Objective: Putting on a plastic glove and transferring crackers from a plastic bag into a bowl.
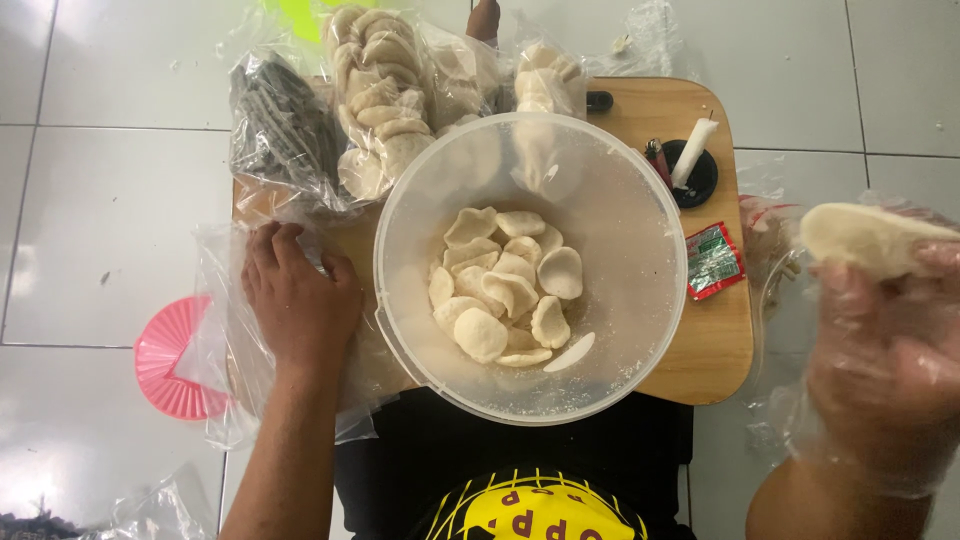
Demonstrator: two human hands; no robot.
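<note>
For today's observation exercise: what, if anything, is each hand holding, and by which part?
The gloved right hand holds a white cracker by its lower edge. The left hand lies flat on a clear plastic bag, gripping nothing.

Bowl (640, 300) of crackers (505, 285) at the middle of the table (710, 350).
Bagged crackers (385, 95) lie behind it, a sachet (713, 260) to its right, a flat bag (225, 340) under the left hand (300, 300) to its left.

Pale cream crackers (505, 290) in a translucent white tub (640, 230) — tan wooden table (715, 345), pink ribbed lid (170, 360) (on white tiles (110, 210)), red-and-green sachet (713, 260).
</note>
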